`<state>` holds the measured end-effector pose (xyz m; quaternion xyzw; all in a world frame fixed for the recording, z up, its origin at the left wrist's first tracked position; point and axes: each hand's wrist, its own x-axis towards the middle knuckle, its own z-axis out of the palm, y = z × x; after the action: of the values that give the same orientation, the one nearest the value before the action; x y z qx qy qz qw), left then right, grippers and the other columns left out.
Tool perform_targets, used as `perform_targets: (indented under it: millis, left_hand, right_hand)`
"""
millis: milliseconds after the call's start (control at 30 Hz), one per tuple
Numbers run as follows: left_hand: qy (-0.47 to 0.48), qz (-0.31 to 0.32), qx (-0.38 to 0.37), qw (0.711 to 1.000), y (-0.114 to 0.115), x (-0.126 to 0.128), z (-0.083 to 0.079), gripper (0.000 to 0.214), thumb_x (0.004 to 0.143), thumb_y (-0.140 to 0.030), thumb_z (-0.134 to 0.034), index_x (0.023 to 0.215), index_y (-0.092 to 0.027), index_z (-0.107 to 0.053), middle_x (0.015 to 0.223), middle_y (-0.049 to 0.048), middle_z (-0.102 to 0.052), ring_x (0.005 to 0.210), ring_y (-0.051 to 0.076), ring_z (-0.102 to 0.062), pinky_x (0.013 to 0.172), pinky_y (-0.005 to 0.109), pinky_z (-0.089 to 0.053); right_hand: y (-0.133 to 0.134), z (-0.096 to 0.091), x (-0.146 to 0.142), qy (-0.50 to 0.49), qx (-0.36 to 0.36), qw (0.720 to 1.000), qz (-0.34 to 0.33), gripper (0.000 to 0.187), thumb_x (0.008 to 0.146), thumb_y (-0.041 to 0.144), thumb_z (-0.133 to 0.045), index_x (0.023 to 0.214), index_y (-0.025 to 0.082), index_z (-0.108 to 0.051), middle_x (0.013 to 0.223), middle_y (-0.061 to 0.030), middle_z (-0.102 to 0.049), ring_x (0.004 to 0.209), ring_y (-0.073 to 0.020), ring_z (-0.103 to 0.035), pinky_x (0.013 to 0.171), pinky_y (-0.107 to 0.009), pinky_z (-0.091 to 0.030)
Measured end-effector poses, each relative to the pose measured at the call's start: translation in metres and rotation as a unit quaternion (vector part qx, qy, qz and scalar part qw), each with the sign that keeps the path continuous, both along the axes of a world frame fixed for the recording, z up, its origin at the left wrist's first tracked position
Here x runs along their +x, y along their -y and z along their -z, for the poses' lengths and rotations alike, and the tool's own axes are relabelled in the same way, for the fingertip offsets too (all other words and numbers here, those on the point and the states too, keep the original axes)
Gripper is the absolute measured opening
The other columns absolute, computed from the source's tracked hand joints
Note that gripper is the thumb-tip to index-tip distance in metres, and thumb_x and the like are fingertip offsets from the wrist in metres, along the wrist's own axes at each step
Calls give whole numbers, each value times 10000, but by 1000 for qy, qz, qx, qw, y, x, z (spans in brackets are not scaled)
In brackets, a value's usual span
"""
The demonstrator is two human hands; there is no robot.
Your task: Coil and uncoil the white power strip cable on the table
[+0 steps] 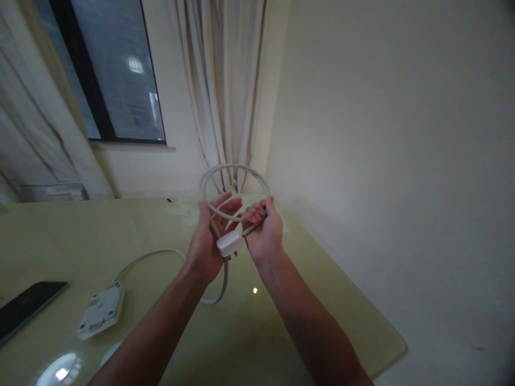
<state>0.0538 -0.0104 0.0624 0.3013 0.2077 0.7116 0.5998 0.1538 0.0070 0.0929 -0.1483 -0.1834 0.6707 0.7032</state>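
Observation:
A white power cord is gathered into a loop between my two hands above the table. My right hand is closed around the cord at the right side of the loop. My left hand cradles the left side of the loop between thumb and palm, its fingers stretched out. The white plug hangs between the hands, its pins pointing down. From below my left hand, the cord dips and runs left behind the wrist to a white power strip, which appears to lie with its screwed underside up.
The glossy yellowish table has a rounded right corner, close to the bare wall. A dark flat device, perhaps a phone, lies at the left. Curtains and a window are behind. A small black piece sits at the far edge.

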Motion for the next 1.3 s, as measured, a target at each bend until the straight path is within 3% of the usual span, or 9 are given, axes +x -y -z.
perform_targets:
  millis: [100, 233, 467, 633, 900, 1000, 1133, 1200, 1300]
  left_hand:
    - [29, -16, 16, 999, 2, -9, -7, 486, 1026, -675, -536, 1029, -233, -739, 804, 21, -760, 839, 181, -762, 899, 357, -621]
    - [70, 2, 20, 997, 8, -9, -15, 514, 1010, -681, -561, 801, -218, -636, 469, -88, -418, 500, 103, -560, 816, 294, -620]
    - [93, 25, 67, 993, 10, -24, -32, 536, 1060, -626, -496, 770, -195, -628, 492, -86, -323, 446, 72, -400, 662, 216, -558]
    - [121, 69, 105, 985, 6, -43, -33, 486, 1114, -525, -438, 855, -174, -652, 564, -76, -411, 450, 63, -411, 533, 194, -480]
    - [126, -42, 44, 990, -2, -30, -22, 334, 1061, -510, -590, 910, -239, -712, 880, 6, -791, 951, 163, -767, 927, 312, -622]
    - [124, -56, 44, 990, -2, -25, -18, 224, 1039, -444, -643, 944, -253, -715, 747, -20, -756, 850, 160, -766, 893, 301, -618]
    - [133, -46, 86, 986, 8, -30, -23, 472, 1128, -491, -402, 846, -217, -661, 449, -69, -428, 447, 97, -505, 684, 229, -577]
    - [132, -42, 103, 985, 15, -37, -31, 558, 1150, -477, -276, 800, -206, -616, 428, -82, -320, 367, 85, -322, 554, 204, -503]
    - [119, -40, 80, 989, 21, -50, -45, 536, 1151, -335, -224, 775, -196, -580, 443, -80, -290, 355, 81, -237, 452, 184, -394]
  right_hand:
    - [1, 11, -21, -2, -34, 999, 16, 445, 1097, 427, -528, 710, 233, -427, 592, 65, -415, 511, -87, -453, 564, -197, -516]
    - [0, 23, -31, 64, -81, 991, 85, 356, 1019, 451, -631, 761, 241, -505, 623, 73, -486, 515, -87, -514, 549, -198, -537]
    - [-4, 16, -10, 179, -54, 976, -115, 334, 953, 393, -746, 763, 198, -552, 502, 114, -478, 333, -28, -317, 304, -127, -207]
    - [-7, 10, 0, 153, -58, 963, -213, 229, 1035, 279, -665, 842, 168, -613, 572, 47, -639, 407, -79, -594, 413, -140, -520]
    - [9, 14, -18, -2, -95, 975, -203, 363, 1118, 177, -462, 798, 148, -631, 620, -40, -732, 549, -105, -727, 636, -170, -648]
    - [19, 19, -31, -3, -67, 979, -195, 291, 1109, 182, -485, 863, 154, -638, 720, -44, -768, 633, -110, -759, 717, -203, -670]
    - [13, 29, -33, 110, 6, 977, -180, 178, 978, 314, -760, 935, 173, -660, 774, 11, -741, 631, -96, -727, 657, -195, -637]
    - [3, 33, -25, 259, 53, 947, -183, 350, 902, 480, -825, 860, 168, -673, 646, 50, -635, 509, -87, -624, 516, -201, -547]
    - [-5, 31, -9, 505, 140, 845, -103, 551, 910, 693, -713, 765, 161, -692, 540, 58, -509, 445, -92, -492, 470, -248, -425]
